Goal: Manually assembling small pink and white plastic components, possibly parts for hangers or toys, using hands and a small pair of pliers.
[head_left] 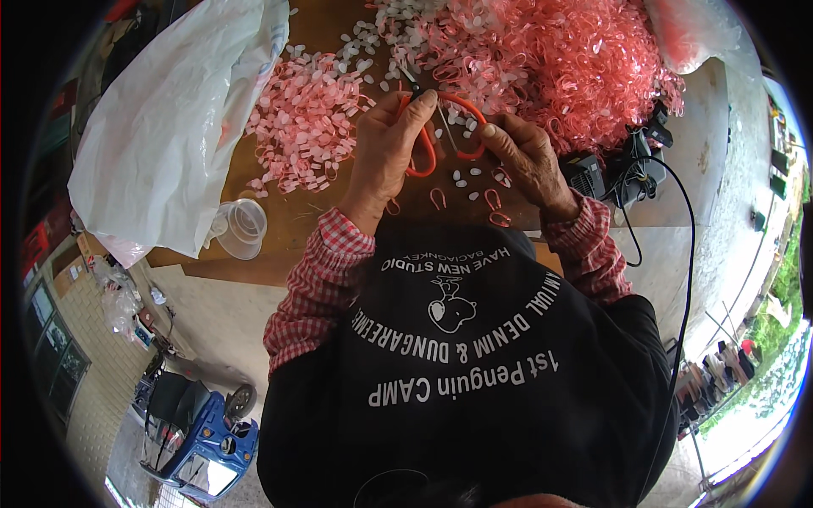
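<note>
And here's the outfit: a roomy black sweatshirt [474,432], matte and lightly creased, fills the lower view. Across its front goes the white print [461,377], upside down from up here: capitals bowed into arcs, a bolder curved line nearest the camera, and right in the middle a white cartoon dog [452,313] with a round black nose. Now the forearms, and it's gingham! Red-and-white checked sleeves, left [315,292] and right [589,250], rumpled, puffing near the wrists, black cloth above them. Beyond the cuffs, left hand [385,157] and right hand [529,161] are bare.
</note>
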Demonstrator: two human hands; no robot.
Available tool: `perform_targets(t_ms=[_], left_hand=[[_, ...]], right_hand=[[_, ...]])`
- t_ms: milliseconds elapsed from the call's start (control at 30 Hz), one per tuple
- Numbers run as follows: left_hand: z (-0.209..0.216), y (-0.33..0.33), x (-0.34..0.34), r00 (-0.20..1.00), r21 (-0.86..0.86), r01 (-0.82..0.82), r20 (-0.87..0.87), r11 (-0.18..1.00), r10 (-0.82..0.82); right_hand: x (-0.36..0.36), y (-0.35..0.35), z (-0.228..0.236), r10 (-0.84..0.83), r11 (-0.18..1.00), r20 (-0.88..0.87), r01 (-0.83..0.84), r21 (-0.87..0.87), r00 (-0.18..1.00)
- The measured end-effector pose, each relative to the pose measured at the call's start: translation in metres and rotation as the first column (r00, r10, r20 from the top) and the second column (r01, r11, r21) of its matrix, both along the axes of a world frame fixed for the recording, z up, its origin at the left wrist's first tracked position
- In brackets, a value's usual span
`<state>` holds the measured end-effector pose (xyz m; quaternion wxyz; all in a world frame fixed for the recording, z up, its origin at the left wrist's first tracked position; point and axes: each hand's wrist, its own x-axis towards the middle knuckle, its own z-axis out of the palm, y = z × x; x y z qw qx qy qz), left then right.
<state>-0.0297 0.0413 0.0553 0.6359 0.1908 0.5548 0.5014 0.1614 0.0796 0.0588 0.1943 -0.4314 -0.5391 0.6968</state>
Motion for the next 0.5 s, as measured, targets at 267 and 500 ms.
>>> perform_targets(t_ms=[267, 500], left_hand=[[0.007, 0.002, 0.01, 0.996, 0.104, -0.071, -0.044, 0.992, 0.076], [0.003, -0.003, 0.013, 0.983, 0.114, -0.101, -0.143, 0.988, 0.117]], right_hand=[[-0.001, -0.007, 0.003, -0.085, 0.975, -0.116, 0.059, -0.212, 0.99], [-0.01, -0.025, -0.02, -0.279, 0.919, -0.177, 0.208, -0.336, 0.944]])
